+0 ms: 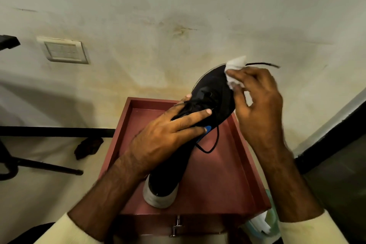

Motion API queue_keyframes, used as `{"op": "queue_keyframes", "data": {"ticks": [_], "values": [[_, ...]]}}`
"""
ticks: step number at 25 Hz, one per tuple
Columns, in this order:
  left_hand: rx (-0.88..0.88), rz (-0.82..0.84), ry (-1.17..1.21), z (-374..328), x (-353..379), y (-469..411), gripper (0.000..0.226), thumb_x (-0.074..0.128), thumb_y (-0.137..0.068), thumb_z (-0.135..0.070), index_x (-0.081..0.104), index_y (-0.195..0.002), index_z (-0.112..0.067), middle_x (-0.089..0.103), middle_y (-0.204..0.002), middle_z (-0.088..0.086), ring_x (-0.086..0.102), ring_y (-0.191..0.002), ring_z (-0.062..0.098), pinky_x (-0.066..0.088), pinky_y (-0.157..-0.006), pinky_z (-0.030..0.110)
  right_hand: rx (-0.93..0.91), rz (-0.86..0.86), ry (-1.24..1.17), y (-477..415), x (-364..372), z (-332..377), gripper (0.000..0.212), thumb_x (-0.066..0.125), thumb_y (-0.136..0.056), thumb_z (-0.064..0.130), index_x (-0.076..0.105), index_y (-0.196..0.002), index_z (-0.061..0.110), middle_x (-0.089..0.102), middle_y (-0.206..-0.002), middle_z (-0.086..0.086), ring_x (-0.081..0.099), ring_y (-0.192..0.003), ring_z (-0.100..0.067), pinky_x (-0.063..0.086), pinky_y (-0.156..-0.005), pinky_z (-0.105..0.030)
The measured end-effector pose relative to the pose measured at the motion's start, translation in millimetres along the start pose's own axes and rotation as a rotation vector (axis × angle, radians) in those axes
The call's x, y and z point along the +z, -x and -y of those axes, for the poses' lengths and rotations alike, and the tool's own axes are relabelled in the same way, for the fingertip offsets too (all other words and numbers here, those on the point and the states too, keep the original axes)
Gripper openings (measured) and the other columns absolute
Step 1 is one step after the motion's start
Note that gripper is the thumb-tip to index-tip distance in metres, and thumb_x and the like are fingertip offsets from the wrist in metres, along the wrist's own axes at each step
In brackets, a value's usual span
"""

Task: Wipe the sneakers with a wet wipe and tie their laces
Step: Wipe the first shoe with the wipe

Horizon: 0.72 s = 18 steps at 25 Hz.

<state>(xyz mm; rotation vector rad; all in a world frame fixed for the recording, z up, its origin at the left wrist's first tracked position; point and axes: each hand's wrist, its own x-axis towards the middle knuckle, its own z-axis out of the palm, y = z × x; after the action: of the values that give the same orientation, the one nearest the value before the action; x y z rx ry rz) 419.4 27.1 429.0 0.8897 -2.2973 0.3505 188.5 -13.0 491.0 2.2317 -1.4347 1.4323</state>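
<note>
While hands [164, 136] clasp sneaker [210, 95] — crumpled white wipe [234, 65].

Left hand [170, 134]: palm down, fingers spread and wrapped over the mid-section of the sneaker [210, 93], thumb tip showing on the far side, index extended along the upper. Wrist slightly bent, forearm coming in from lower left, bare up to a cream sleeve [65, 228] pushed back near the elbow.

Right hand [257, 105]: raised higher than the left, back of hand toward me, fingers curled and pinching a wet wipe [235, 65] against the toe end of the shoe. Forearm runs steeply up from lower right, also bare, cream cuff at the frame edge. Both hands are closed on what they hold; hands apart, not touching each other.
</note>
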Motion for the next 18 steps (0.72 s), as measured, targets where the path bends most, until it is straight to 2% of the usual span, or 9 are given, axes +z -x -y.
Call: {"op": "queue_keyframes", "data": {"ticks": [2, 4, 6, 8, 9, 10, 13, 14, 18], "values": [[0.056, -0.023, 0.006, -1.8, 3.1, 0.0, 0.026, 0.067, -0.098, -0.013, 0.074, -0.123, -0.009, 0.057, -0.15, 0.007, 0.044, -0.144, 0.043, 0.052, -0.103, 0.056, -0.098, 0.195, -0.154, 7.6, 10.4, 18.9, 0.033, 0.061, -0.1, 0.003, 0.073, -0.128, 0.016, 0.067, -0.129, -0.002, 0.06, -0.124, -0.021, 0.05, -0.106, -0.035], [0.124, -0.048, -0.002, -3.7, 5.4, 0.5, 0.025, 0.062, -0.101, -0.012, 0.075, -0.121, -0.005, 0.06, -0.146, 0.01, 0.047, -0.143, 0.038, 0.045, -0.112, 0.054, -0.212, 0.346, -0.156, 8.9, 11.7, 22.6, 0.036, 0.057, -0.097, 0.0, 0.075, -0.124, 0.016, 0.069, -0.128, -0.001, 0.058, -0.124, -0.02, 0.046, -0.109, -0.033], [0.159, -0.06, 0.016, -6.0, 5.9, -0.3, 0.026, 0.057, -0.104, -0.012, 0.074, -0.122, -0.005, 0.06, -0.146, 0.01, 0.048, -0.143, 0.034, 0.042, -0.116, 0.051, -0.171, 0.227, 0.005, -0.5, 2.1, 10.1, 0.04, 0.057, -0.091, -0.003, 0.075, -0.122, 0.015, 0.069, -0.125, -0.005, 0.056, -0.12, -0.023, 0.046, -0.102, -0.032], [0.184, -0.06, 0.028, -7.0, 7.2, -1.6, 0.026, 0.058, -0.103, -0.01, 0.074, -0.123, -0.006, 0.061, -0.144, 0.009, 0.048, -0.143, 0.034, 0.041, -0.117, 0.049, -0.013, 0.056, 0.166, -2.4, -8.4, 1.5, 0.044, 0.057, -0.091, -0.007, 0.073, -0.127, 0.014, 0.065, -0.125, -0.009, 0.054, -0.118, -0.029, 0.042, -0.095, -0.025], [0.193, -0.062, 0.027, -7.4, 8.4, -2.3, 0.025, 0.06, -0.102, -0.01, 0.075, -0.122, -0.006, 0.062, -0.143, 0.009, 0.049, -0.142, 0.034, 0.041, -0.117, 0.048, 0.036, 0.031, 0.187, -0.5, -8.9, 2.7, 0.045, 0.057, -0.091, -0.007, 0.072, -0.128, 0.014, 0.064, -0.125, -0.009, 0.053, -0.118, -0.03, 0.041, -0.094, -0.024], [0.197, -0.064, 0.027, -7.4, 9.3, -2.4, 0.024, 0.062, -0.101, -0.009, 0.075, -0.121, -0.005, 0.063, -0.142, 0.009, 0.05, -0.142, 0.034, 0.042, -0.117, 0.049, 0.023, 0.064, 0.174, 2.0, -5.9, 7.3, 0.045, 0.056, -0.091, -0.005, 0.073, -0.127, 0.015, 0.065, -0.125, -0.008, 0.053, -0.118, -0.03, 0.041, -0.094, -0.025], [0.19, -0.07, 0.049, -7.5, 8.4, -1.7, 0.023, 0.064, -0.1, -0.009, 0.076, -0.119, -0.003, 0.064, -0.141, 0.011, 0.052, -0.14, 0.035, 0.047, -0.111, 0.051, -0.198, 0.322, 0.075, 7.7, 4.6, 17.4, 0.039, 0.052, -0.09, 0.008, 0.077, -0.119, 0.017, 0.07, -0.124, -0.004, 0.058, -0.116, -0.028, 0.042, -0.101, -0.032], [0.188, -0.072, 0.056, -6.8, 7.7, -1.6, 0.022, 0.064, -0.1, -0.009, 0.076, -0.118, -0.003, 0.065, -0.14, 0.011, 0.052, -0.14, 0.035, 0.048, -0.11, 0.052, -0.221, 0.327, 0.095, 4.6, 4.3, 14.4, 0.038, 0.053, -0.09, 0.008, 0.078, -0.117, 0.017, 0.071, -0.123, -0.005, 0.059, -0.115, -0.029, 0.041, -0.1, -0.031], [0.178, -0.052, 0.067, -5.3, 6.6, -1.4, 0.022, 0.062, -0.102, -0.011, 0.077, -0.116, -0.003, 0.062, -0.143, 0.01, 0.049, -0.143, 0.033, 0.046, -0.111, 0.05, -0.007, 0.083, 0.203, 3.9, -6.6, 0.7, 0.046, 0.059, -0.09, -0.009, 0.073, -0.127, 0.015, 0.066, -0.128, -0.007, 0.051, -0.121, -0.03, 0.035, -0.096, -0.017]]}}
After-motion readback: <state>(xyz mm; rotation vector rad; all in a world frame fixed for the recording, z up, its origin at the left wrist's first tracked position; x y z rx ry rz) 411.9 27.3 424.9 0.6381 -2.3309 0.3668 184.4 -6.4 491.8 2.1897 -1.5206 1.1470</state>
